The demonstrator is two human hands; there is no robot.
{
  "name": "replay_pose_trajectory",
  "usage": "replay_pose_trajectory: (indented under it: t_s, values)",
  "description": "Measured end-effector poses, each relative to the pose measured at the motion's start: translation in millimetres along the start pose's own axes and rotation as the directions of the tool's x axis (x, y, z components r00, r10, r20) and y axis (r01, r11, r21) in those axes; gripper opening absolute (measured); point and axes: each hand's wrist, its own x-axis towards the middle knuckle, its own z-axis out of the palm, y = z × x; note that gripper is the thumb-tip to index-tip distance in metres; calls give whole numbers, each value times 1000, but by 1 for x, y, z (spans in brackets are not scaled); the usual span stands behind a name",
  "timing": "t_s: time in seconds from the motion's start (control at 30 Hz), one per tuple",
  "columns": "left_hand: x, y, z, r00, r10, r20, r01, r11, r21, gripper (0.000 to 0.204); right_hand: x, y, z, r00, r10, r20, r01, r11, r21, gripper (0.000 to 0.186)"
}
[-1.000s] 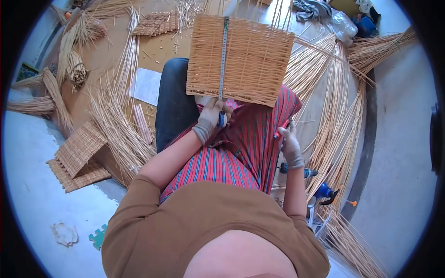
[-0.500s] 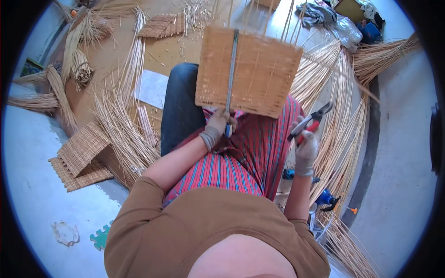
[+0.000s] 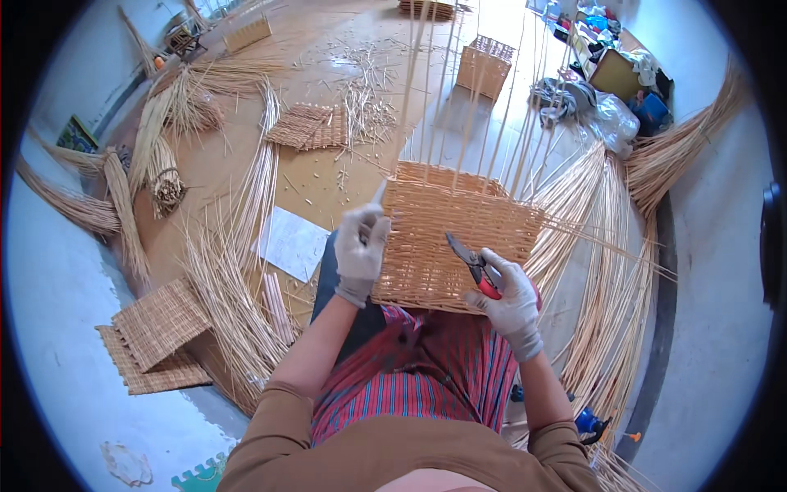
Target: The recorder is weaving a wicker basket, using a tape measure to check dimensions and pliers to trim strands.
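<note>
An upright wicker basket with long stakes rising from its top rests on my lap over red striped cloth. My left hand, in a pale glove, has its fingers curled on the basket's left side. My right hand, also gloved, is closed around red-handled pruning shears, their dark jaws lying in front of the basket's right half. I cannot make out the tape measure now.
Cane bundles lie left and right. Woven panels sit at lower left, with another farther ahead near a pale sheet. A smaller basket stands ahead; cloths and bags are piled at back right.
My view has tilted up. My left hand has left the tape measure and moved up to the basket's side. The shears rose, then swung in front of the basket, jaws now pointing left.
</note>
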Motion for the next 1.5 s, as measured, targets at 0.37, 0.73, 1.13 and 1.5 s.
replay_pose_trajectory:
  t_s: [0.37, 0.73, 1.13, 1.5]
  values:
    - [66, -28, 10, 954, -165, 250, 151, 986, 74, 64, 109, -52, 0, 979, -147, 141, 196, 872, -448, 76]
    - [65, -25, 13, 946, -190, 261, 192, 981, 20, 67, 150, -62, 13, 967, -115, 227, 226, 798, -559, 72]
    - [50, -33, 15, 937, -292, 192, 307, 950, -57, 98, 189, -85, -18, 844, -372, 387, 518, 372, -771, 47]
    - [45, -33, 16, 925, -342, 168, 356, 933, -60, 91, 217, -97, 16, 733, -266, 626, 669, 109, -736, 31]
